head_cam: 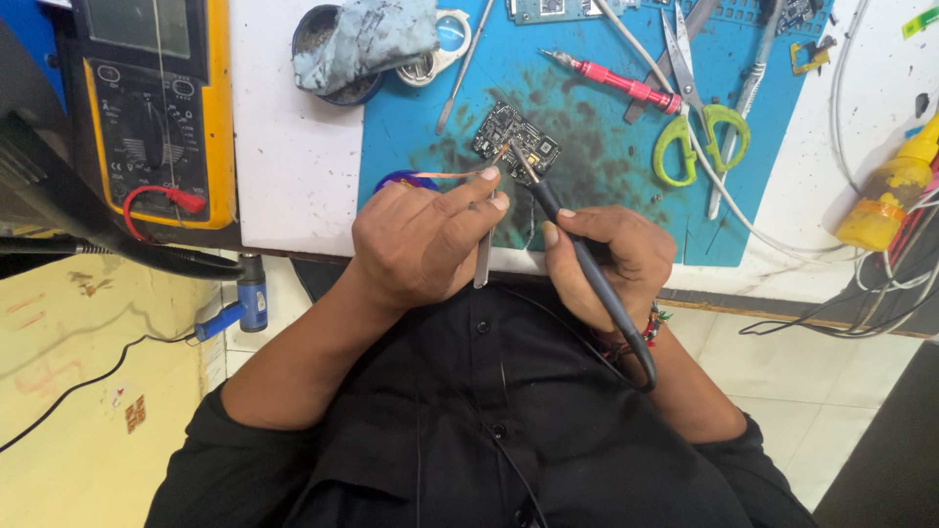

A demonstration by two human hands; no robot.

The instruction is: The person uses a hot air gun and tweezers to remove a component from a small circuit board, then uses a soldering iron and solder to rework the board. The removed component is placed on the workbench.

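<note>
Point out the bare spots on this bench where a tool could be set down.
Free: the white top between the yellow multimeter and the blue mat; also the mat's right part below the green-handled scissors. Crowded: around the circuit board, where the left hand and right hand work, and the mat's top edge.

You are sitting at an electronics repair workshop. On the counter [293, 147] in front of you lies a blue work mat [606, 196], darkened with stains, with a small black circuit board [516, 142] on it. Far left stands a yellow multimeter [156, 108] with a red lead. Far right on the mat lie green-handled scissors [694, 117], a red-handled tool [616, 83] and tweezers [743, 108]. At the right edge you have a yellow squeeze bottle [885, 196] among tangled white cables [861, 293].
</note>
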